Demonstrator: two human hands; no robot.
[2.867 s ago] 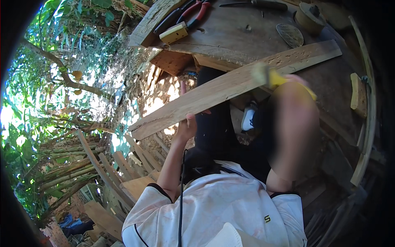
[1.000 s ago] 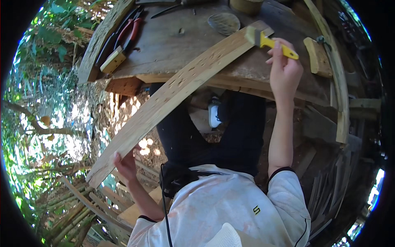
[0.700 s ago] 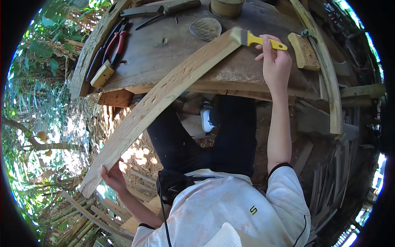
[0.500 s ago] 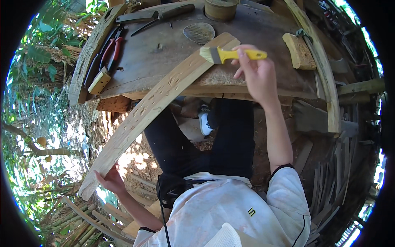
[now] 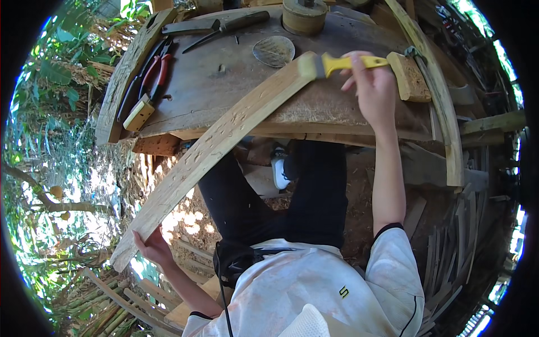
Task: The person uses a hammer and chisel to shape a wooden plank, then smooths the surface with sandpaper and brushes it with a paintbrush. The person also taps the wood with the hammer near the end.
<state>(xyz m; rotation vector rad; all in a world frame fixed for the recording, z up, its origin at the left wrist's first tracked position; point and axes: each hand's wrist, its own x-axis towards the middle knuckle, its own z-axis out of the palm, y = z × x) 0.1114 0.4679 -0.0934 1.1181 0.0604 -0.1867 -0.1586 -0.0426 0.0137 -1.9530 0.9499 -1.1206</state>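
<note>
My left hand (image 5: 152, 247) grips the lower end of a long wooden board (image 5: 216, 143), which slants up to the right and rests across the front edge of the workbench (image 5: 196, 84). Small gouges and pits mark the board's face. In my right hand (image 5: 373, 90) is a yellow-handled paintbrush (image 5: 339, 64), held by its handle. Its pale bristles lie against the board's far upper end and look slightly blurred.
On the bench's left lie red-handled pliers (image 5: 155, 72), a small wooden block (image 5: 138, 112) and a dark-handled pointed tool (image 5: 227, 31). At the back are a dry leaf (image 5: 273, 51) and a round wooden piece (image 5: 304, 18). Another block (image 5: 409, 77) sits right. Wood strips (image 5: 455, 236) stand on the right.
The paintbrush and my right hand have moved right, to the very tip of the board. The board has shifted slightly, with my left hand still on its lower end.
</note>
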